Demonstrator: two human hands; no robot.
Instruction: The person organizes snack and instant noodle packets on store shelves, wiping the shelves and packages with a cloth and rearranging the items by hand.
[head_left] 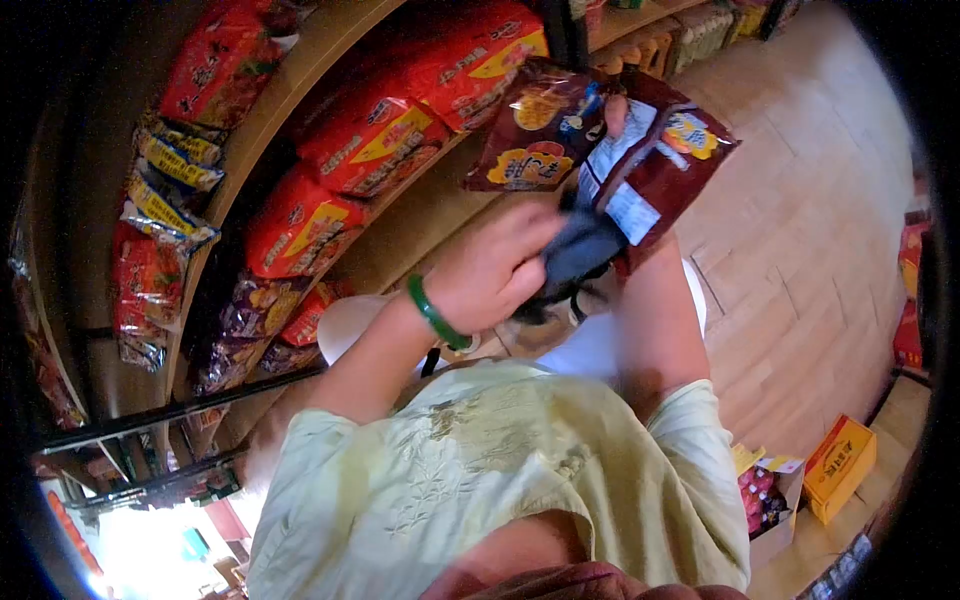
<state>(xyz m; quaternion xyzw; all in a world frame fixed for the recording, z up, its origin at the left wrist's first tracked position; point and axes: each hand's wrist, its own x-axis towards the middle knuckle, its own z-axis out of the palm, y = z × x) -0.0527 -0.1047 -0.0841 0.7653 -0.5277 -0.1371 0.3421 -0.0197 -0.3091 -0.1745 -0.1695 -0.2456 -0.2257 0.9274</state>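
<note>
- Pkts (528,135) (2, maroon): held up nr shelf (410,215), over floor (790,240).
- R hand (616,117): clamped on both, thumb in front, rest hidden behind.
- L hand (495,268), w/ green bangle (433,315): at dark cloth (580,252) just below; blurred, can't tell if gripping.
- Red packs (375,145): on shelf, L.
- Orange box (838,470): beside open carton (775,530), lower R.

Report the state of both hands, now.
Left hand: fingers partly curled and blurred beside a dark item; whether it grips cannot be told.
Right hand: closed on maroon snack packets, thumb showing over them.
</note>
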